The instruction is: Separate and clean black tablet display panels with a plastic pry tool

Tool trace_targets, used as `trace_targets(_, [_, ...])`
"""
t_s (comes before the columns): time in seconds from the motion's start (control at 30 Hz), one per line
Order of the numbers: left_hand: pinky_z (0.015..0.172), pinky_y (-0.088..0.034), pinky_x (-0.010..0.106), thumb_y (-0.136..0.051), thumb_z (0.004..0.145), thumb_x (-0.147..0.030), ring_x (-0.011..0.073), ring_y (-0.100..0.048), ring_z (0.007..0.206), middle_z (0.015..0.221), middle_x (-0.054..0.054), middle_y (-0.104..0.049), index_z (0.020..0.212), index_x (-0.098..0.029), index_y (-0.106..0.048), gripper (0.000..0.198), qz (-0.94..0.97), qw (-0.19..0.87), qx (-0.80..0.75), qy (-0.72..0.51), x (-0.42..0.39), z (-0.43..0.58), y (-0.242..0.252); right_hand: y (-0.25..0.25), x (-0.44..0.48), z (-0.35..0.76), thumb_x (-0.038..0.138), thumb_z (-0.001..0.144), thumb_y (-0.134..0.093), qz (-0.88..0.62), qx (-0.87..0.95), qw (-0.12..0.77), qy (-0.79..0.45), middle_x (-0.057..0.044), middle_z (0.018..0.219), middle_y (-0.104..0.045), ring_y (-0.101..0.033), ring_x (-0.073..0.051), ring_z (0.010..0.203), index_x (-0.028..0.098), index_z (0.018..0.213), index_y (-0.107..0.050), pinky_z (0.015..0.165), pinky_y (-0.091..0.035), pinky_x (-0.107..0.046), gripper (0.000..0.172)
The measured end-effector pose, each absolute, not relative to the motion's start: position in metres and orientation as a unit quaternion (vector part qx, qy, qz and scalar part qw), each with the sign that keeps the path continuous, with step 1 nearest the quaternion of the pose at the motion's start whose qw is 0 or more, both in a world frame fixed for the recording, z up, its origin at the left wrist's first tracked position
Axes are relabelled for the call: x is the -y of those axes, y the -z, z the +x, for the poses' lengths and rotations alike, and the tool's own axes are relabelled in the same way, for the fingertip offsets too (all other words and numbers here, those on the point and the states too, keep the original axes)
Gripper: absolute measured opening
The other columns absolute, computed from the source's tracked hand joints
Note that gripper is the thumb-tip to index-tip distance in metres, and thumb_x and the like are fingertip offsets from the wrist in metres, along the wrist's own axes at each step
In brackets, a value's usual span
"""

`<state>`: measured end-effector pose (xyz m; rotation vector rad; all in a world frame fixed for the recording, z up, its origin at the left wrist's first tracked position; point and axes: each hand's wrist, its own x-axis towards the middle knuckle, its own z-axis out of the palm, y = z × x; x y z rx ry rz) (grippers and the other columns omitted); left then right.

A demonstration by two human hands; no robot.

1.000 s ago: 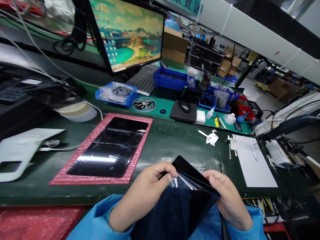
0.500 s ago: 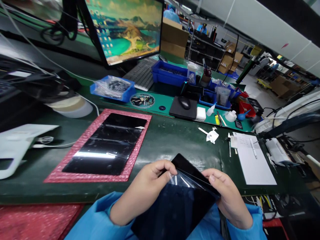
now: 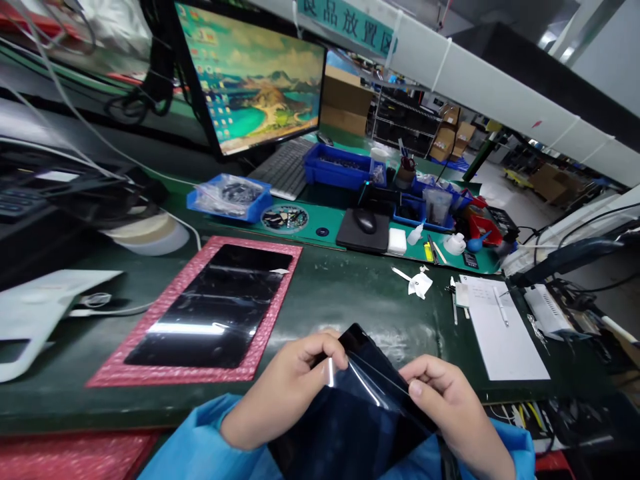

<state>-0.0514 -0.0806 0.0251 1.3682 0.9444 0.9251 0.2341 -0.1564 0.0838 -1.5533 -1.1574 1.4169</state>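
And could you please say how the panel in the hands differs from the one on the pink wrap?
The held panel slants between the left hand and right hand; the other panel lies flat on pink wrap. The held panel is partly hidden, its clear film raised; the other panel shows whole, with a pale tab. Both look dark and glossy.

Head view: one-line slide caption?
Left hand and right hand hold a black panel with clear film; a second panel lies on pink bubble wrap.

Both hands (image 3: 295,387) (image 3: 445,400) hold a black panel (image 3: 345,430) with clear film (image 3: 369,385); a second panel (image 3: 215,310) lies on bubble wrap (image 3: 165,303).
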Motion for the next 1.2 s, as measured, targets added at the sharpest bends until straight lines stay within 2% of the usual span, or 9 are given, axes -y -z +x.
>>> trace_targets(0.17, [0.085, -0.057, 0.039, -0.084, 0.100, -0.055, 0.0265, -0.068, 0.081, 0.087, 0.004, -0.076, 0.078, -0.027, -0.082, 0.036, 0.595, 0.583, -0.385, -0.398, 0.088, -0.049, -0.027, -0.095, 0.158, 0.230, 0.081, 0.087, -0.094, -0.619, 0.480, 0.346, -0.516, -0.002, 0.072, -0.072, -0.061, -0.024, 0.070, 0.028, 0.087, -0.092, 0.070, -0.052, -0.038, 0.053])
trace_targets(0.27, [0.086, -0.058, 0.040, -0.080, 0.100, -0.048, 0.0263, -0.066, 0.079, 0.086, 0.004, -0.076, 0.078, -0.028, -0.082, 0.030, 0.601, 0.572, -0.390, -0.398, 0.093, -0.048, -0.031, -0.098, 0.157, 0.228, 0.074, 0.089, -0.094, -0.620, 0.484, 0.344, -0.513, 0.000, 0.068, -0.066, -0.055, -0.022, 0.067, 0.027, 0.079, -0.084, 0.066, -0.047, -0.036, 0.049])
trace_targets(0.37, [0.085, -0.058, 0.040, -0.077, 0.099, -0.044, 0.0292, -0.071, 0.083, 0.088, 0.005, -0.078, 0.079, -0.029, -0.083, 0.026, 0.605, 0.565, -0.396, -0.397, 0.096, -0.047, -0.034, -0.100, 0.154, 0.227, 0.066, 0.088, -0.097, -0.615, 0.482, 0.344, -0.522, 0.002, 0.066, -0.062, -0.050, -0.020, 0.066, 0.027, 0.074, -0.077, 0.064, -0.043, -0.034, 0.046])
trace_targets(0.6, [0.082, -0.058, 0.041, -0.074, 0.097, -0.046, 0.0305, -0.074, 0.081, 0.086, 0.004, -0.080, 0.077, -0.031, -0.082, 0.026, 0.614, 0.549, -0.422, -0.379, 0.103, -0.040, -0.032, -0.085, 0.142, 0.222, 0.073, 0.090, -0.094, -0.615, 0.496, 0.344, -0.507, 0.006, 0.063, -0.053, -0.045, -0.017, 0.065, 0.027, 0.069, -0.062, 0.063, -0.033, -0.033, 0.060])
trace_targets(0.7, [0.081, -0.060, 0.042, -0.075, 0.095, -0.051, 0.0328, -0.077, 0.081, 0.084, 0.003, -0.081, 0.076, -0.033, -0.081, 0.027, 0.612, 0.543, -0.443, -0.367, 0.106, -0.038, -0.028, -0.077, 0.135, 0.218, 0.077, 0.090, -0.094, -0.609, 0.501, 0.350, -0.506, 0.005, 0.065, -0.059, -0.048, -0.017, 0.067, 0.026, 0.073, -0.067, 0.065, -0.036, -0.033, 0.060])
trace_targets(0.87, [0.087, -0.066, 0.047, -0.074, 0.087, -0.049, 0.0386, -0.079, 0.083, 0.085, 0.003, -0.085, 0.076, -0.038, -0.082, 0.018, 0.603, 0.534, -0.471, -0.359, 0.106, -0.040, -0.014, -0.073, 0.128, 0.221, 0.073, 0.087, -0.100, -0.597, 0.501, 0.346, -0.523, 0.004, 0.070, -0.068, -0.057, -0.019, 0.072, 0.026, 0.076, -0.073, 0.067, -0.042, -0.032, 0.055])
trace_targets(0.97, [0.088, -0.068, 0.048, -0.075, 0.088, -0.051, 0.0401, -0.080, 0.084, 0.085, 0.004, -0.087, 0.076, -0.040, -0.084, 0.019, 0.605, 0.530, -0.473, -0.361, 0.105, -0.041, -0.004, -0.072, 0.129, 0.228, 0.068, 0.082, -0.105, -0.592, 0.497, 0.336, -0.539, 0.004, 0.070, -0.068, -0.057, -0.019, 0.072, 0.025, 0.075, -0.075, 0.066, -0.043, -0.032, 0.052])
trace_targets(1.1, [0.083, -0.067, 0.044, -0.077, 0.086, -0.053, 0.0385, -0.080, 0.081, 0.082, 0.004, -0.085, 0.076, -0.041, -0.084, 0.017, 0.594, 0.524, -0.479, -0.379, 0.103, -0.044, 0.006, -0.067, 0.134, 0.238, 0.062, 0.084, -0.104, -0.590, 0.497, 0.327, -0.546, 0.004, 0.070, -0.068, -0.053, -0.017, 0.070, 0.025, 0.077, -0.081, 0.066, -0.042, -0.031, 0.044])
trace_targets(1.2, [0.086, -0.066, 0.048, -0.076, 0.087, -0.060, 0.0409, -0.080, 0.084, 0.083, 0.004, -0.084, 0.077, -0.041, -0.083, 0.023, 0.588, 0.527, -0.497, -0.360, 0.101, -0.046, 0.009, -0.061, 0.136, 0.248, 0.064, 0.082, -0.104, -0.591, 0.497, 0.329, -0.543, 0.004, 0.069, -0.071, -0.057, -0.017, 0.067, 0.025, 0.083, -0.087, 0.066, -0.045, -0.032, 0.043])
